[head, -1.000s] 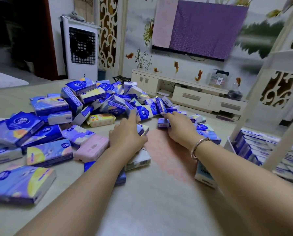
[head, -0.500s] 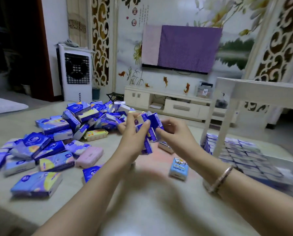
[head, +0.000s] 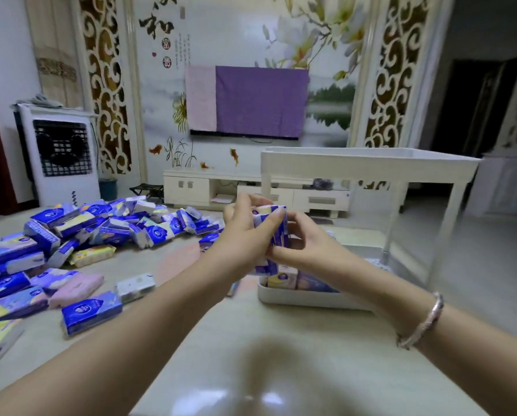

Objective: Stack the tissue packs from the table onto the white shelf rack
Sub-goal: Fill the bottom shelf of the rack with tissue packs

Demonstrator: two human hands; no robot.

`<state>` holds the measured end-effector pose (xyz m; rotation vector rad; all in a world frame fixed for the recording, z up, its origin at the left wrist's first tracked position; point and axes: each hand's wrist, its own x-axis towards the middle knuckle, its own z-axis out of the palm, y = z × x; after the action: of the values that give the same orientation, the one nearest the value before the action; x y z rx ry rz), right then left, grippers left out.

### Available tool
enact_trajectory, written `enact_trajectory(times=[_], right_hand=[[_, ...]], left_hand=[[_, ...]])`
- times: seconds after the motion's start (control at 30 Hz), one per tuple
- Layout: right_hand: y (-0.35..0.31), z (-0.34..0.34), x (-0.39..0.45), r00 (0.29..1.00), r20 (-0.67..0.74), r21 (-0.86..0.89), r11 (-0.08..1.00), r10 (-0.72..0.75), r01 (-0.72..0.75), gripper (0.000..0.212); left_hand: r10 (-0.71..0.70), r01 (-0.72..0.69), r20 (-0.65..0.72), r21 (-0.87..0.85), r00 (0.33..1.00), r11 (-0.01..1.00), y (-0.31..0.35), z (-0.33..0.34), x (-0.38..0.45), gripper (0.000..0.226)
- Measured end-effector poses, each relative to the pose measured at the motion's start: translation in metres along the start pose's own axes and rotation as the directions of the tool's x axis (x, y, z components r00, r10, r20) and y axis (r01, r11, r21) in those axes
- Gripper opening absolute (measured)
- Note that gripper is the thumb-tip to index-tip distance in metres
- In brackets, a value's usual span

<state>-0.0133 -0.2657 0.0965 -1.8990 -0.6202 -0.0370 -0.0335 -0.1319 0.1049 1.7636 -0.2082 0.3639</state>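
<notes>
Both my hands hold a small bunch of blue-and-white tissue packs [head: 273, 228] in the air, just above the left end of the white shelf rack's lower tray [head: 305, 298]. My left hand [head: 245, 235] grips the bunch from the left, my right hand [head: 306, 244] from the right and below. Several packs [head: 299, 280] stand in that tray under my hands. The rack's top shelf [head: 368, 168] stands higher at the right. A big heap of loose tissue packs [head: 107, 226] covers the table [head: 251, 355] at the left.
Single packs lie nearer on the table: a blue one [head: 90, 310], a pink one [head: 77, 288], a grey-white one [head: 135, 286]. Behind the table are a white air cooler [head: 60, 154], a low TV cabinet [head: 209, 189] and a covered TV [head: 248, 100].
My hands gathered several packs from the heap, lifted them off the table and carried them right to the rack. My view rose and turned right with them.
</notes>
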Motion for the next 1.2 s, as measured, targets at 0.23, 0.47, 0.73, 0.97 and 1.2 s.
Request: enact_trajectory(times=[0.23, 0.47, 0.73, 0.97, 1.2], right_hand=[[0.039, -0.062, -0.016, 0.983, -0.132, 0.108, 0.988, 0.126, -0.112, 0.044], [0.103, -0.124, 0.013, 0.857, -0.378, 0.448, 0.879, 0.351, -0.163, 0.053], [0.171, -0.163, 0.062, 0.714, -0.488, 0.350, 0.862, 0.503, -0.368, 0.055], [0.195, -0.152, 0.097, 0.761, -0.396, 0.255, 0.858, 0.513, -0.446, 0.034], [0.218, -0.144, 0.092, 0.755, -0.506, -0.041, 0.863, 0.417, -0.504, 0.060]], left_hand=[[-0.024, 0.024, 0.218, 0.000, 0.976, 1.000, 0.014, 0.080, 0.017, 0.039], [-0.041, -0.005, 0.206, 0.218, 0.978, 0.976, -0.014, 0.110, 0.069, 0.036], [-0.064, -0.178, 0.268, 0.781, 0.961, 0.599, -0.098, 0.112, 0.145, 0.047], [-0.199, -0.236, 0.356, 0.859, 0.913, 0.454, -0.118, 0.117, 0.152, 0.054], [-0.213, -0.231, 0.353, 0.865, 0.911, 0.444, -0.121, 0.116, 0.154, 0.054]])
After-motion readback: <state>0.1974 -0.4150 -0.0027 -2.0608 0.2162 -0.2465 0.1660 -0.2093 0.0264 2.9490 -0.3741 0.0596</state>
